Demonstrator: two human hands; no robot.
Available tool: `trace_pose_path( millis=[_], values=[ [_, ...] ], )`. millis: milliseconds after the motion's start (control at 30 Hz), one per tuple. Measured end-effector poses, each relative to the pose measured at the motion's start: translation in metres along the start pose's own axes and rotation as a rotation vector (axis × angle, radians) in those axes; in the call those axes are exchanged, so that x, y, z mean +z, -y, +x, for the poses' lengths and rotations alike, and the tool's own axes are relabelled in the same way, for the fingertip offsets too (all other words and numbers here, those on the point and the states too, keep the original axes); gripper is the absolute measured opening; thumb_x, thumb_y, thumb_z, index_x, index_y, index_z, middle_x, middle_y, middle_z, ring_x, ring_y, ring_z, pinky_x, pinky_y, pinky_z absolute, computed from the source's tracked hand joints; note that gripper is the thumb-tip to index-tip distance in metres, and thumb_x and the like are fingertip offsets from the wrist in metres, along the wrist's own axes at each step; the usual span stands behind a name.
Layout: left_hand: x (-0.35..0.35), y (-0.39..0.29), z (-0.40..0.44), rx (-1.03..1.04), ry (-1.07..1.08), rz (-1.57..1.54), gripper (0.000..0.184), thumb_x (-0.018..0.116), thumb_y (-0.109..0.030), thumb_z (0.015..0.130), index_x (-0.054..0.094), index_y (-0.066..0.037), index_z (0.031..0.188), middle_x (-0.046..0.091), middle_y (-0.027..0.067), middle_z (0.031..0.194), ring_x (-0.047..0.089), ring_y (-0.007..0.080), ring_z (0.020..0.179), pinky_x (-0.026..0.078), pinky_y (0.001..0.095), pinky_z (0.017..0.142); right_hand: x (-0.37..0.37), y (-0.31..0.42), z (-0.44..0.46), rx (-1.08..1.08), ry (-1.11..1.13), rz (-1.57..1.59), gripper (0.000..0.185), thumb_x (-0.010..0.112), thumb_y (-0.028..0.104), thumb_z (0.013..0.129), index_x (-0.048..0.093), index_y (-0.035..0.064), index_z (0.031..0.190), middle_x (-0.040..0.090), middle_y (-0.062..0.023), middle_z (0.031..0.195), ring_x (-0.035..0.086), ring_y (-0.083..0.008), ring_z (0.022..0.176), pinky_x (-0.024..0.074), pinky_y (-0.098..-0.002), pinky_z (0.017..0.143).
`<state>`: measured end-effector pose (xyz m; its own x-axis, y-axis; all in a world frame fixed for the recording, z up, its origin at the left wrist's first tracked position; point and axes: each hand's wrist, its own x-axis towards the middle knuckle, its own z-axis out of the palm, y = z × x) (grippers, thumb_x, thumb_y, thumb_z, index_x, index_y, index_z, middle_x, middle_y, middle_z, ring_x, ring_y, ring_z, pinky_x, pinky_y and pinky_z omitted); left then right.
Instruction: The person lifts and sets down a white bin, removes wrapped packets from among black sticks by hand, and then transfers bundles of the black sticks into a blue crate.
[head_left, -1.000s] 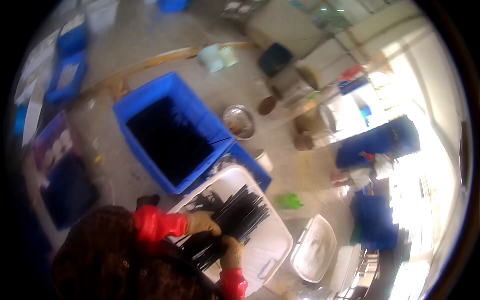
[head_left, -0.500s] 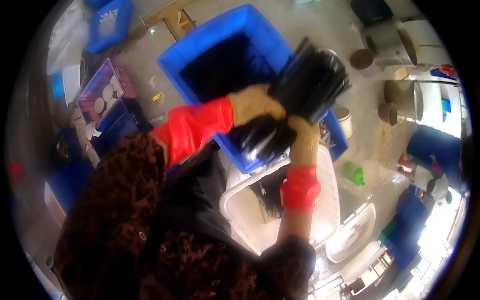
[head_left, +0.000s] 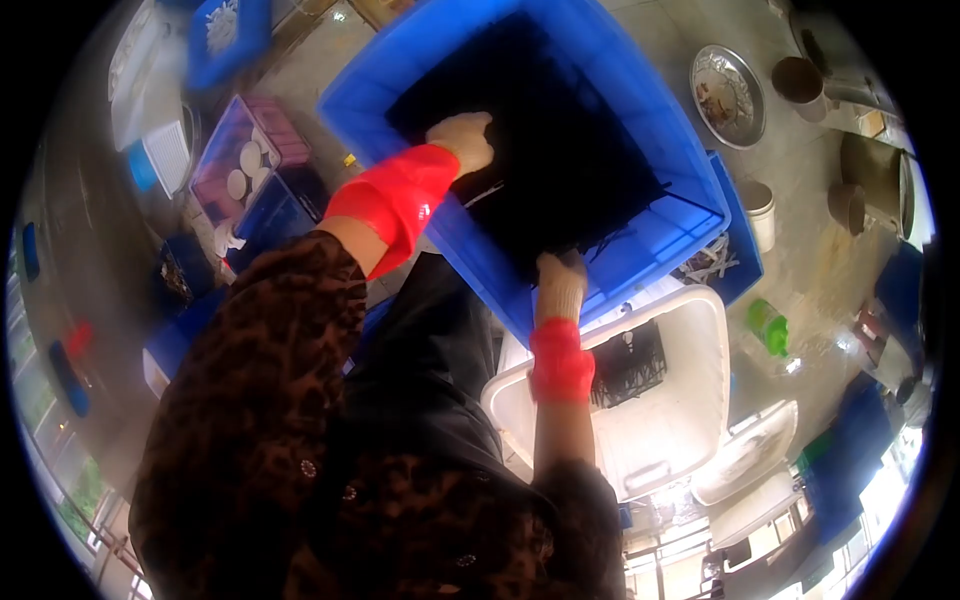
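Dark, thin black strips (head_left: 560,140) fill much of a large blue bin (head_left: 672,245). My left hand (head_left: 462,142), in a tan glove with a red cuff, is inside the bin at its left side, fingers curled around part of the dark mass. At the bin's near edge my right hand (head_left: 562,278), gloved the same way, also grips black strips, its fingertips partly lost in the dark. Below the bin, a white tub (head_left: 690,420) holds a smaller patch of black strips (head_left: 630,365).
A pink crate (head_left: 215,165) with round white items is on the left, near a blue crate (head_left: 275,220). Right of the bin are a metal bowl (head_left: 727,97), a white bucket (head_left: 757,215) and a green bottle (head_left: 768,327). A white basin (head_left: 745,455) lies at lower right.
The bundle of black strips in both my hands has gone from the white tub, up over the blue bin, down into it. My hands are now farther apart, and the view has shifted.
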<state>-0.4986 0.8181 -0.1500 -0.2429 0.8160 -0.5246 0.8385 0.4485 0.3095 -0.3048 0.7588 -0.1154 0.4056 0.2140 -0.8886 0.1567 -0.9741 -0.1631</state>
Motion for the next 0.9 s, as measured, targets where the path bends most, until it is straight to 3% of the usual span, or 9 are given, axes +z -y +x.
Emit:
trace_pose_path(
  millis=[67,100,167,200,267,333,433,633,900],
  values=[
    [0.000,0.017,0.010,0.114,-0.044,-0.001,0.033,0.048,-0.016,0.068,0.057,-0.008,0.099,0.056,0.0139,0.101,0.052,0.0298,0.093,0.041,0.0367,0.079,-0.027,-0.011,-0.032,-0.621,0.132,-0.354,0.046,0.052,0.004,0.071,0.043,0.0008,0.116,0.054,-0.0174,0.107,0.054,-0.0293,0.096,0.0421,-0.0318,0.083],
    [-0.004,0.022,0.011,0.130,-0.014,0.032,0.028,0.049,-0.016,0.068,0.059,-0.008,0.093,0.057,0.0138,0.095,0.054,0.0298,0.089,0.042,0.0377,0.076,-0.033,-0.021,-0.033,-0.612,0.136,-0.344,0.046,0.052,0.004,0.071,0.043,0.0008,0.116,0.054,-0.0174,0.107,0.054,-0.0293,0.096,0.0421,-0.0318,0.083],
    [-0.013,0.017,0.006,0.150,0.021,0.079,0.024,0.049,-0.017,0.068,0.061,-0.009,0.087,0.059,0.0138,0.090,0.055,0.0299,0.085,0.043,0.0386,0.074,-0.042,-0.036,-0.031,-1.245,-0.105,-0.351,0.047,0.053,0.003,0.070,0.042,-0.0019,0.115,0.054,-0.0208,0.105,0.054,-0.0330,0.095,0.0424,-0.0353,0.083],
    [-0.016,0.014,0.001,0.207,0.176,0.199,0.022,0.049,-0.018,0.068,0.062,-0.009,0.084,0.059,0.0138,0.088,0.055,0.0304,0.084,0.043,0.0386,0.073,-0.047,-0.036,-0.026,-1.236,-0.105,-0.338,0.047,0.053,0.003,0.070,0.042,-0.0019,0.115,0.054,-0.0208,0.105,0.054,-0.0330,0.095,0.0424,-0.0353,0.083],
    [-0.010,0.013,-0.007,0.323,0.394,0.338,0.022,0.049,-0.021,0.068,0.062,-0.008,0.081,0.060,0.0135,0.084,0.056,0.0305,0.082,0.043,0.0383,0.072,-0.061,-0.027,-0.017,-1.423,-0.527,-0.306,0.048,0.054,0.001,0.067,0.042,-0.0037,0.114,0.054,-0.0241,0.102,0.054,-0.0373,0.092,0.0443,-0.0363,0.080],
    [0.009,0.003,-0.018,0.320,0.385,0.517,0.024,0.049,-0.023,0.069,0.063,-0.008,0.081,0.060,0.0127,0.081,0.057,0.0299,0.080,0.044,0.0388,0.071,-0.063,-0.012,0.000,-1.306,-0.819,-0.275,0.051,0.055,0.001,0.065,0.043,-0.0031,0.114,0.051,-0.0257,0.105,0.054,-0.0399,0.089,0.0460,-0.0367,0.076],
    [0.020,-0.025,-0.028,0.337,0.420,0.628,0.025,0.052,-0.026,0.068,0.063,-0.008,0.080,0.061,0.0130,0.078,0.058,0.0290,0.076,0.045,0.0380,0.068,-0.070,0.007,0.022,-1.149,-0.831,-0.259,0.052,0.055,0.001,0.064,0.043,-0.0030,0.114,0.045,-0.0264,0.113,0.054,-0.0396,0.090,0.0461,-0.0367,0.076],
    [0.051,-0.039,-0.019,0.205,0.409,0.742,0.023,0.053,-0.023,0.069,0.064,-0.009,0.083,0.061,0.0134,0.082,0.059,0.0301,0.079,0.046,0.0381,0.065,-0.076,0.004,0.037,-1.138,-0.840,-0.209,0.049,0.053,0.001,0.066,0.044,0.0003,0.114,0.042,-0.0253,0.117,0.051,-0.0388,0.096,0.0447,-0.0359,0.079],
    [0.022,-0.036,-0.017,0.044,0.371,0.501,0.025,0.052,-0.020,0.070,0.062,-0.003,0.084,0.058,0.0194,0.090,0.054,0.0324,0.090,0.043,0.0372,0.076,-0.084,-0.004,0.039,-1.122,-0.720,-0.013,0.048,0.050,-0.002,0.068,0.041,-0.0005,0.116,0.049,-0.0219,0.109,0.054,-0.0358,0.089,0.0438,-0.0352,0.078]
  ],
)
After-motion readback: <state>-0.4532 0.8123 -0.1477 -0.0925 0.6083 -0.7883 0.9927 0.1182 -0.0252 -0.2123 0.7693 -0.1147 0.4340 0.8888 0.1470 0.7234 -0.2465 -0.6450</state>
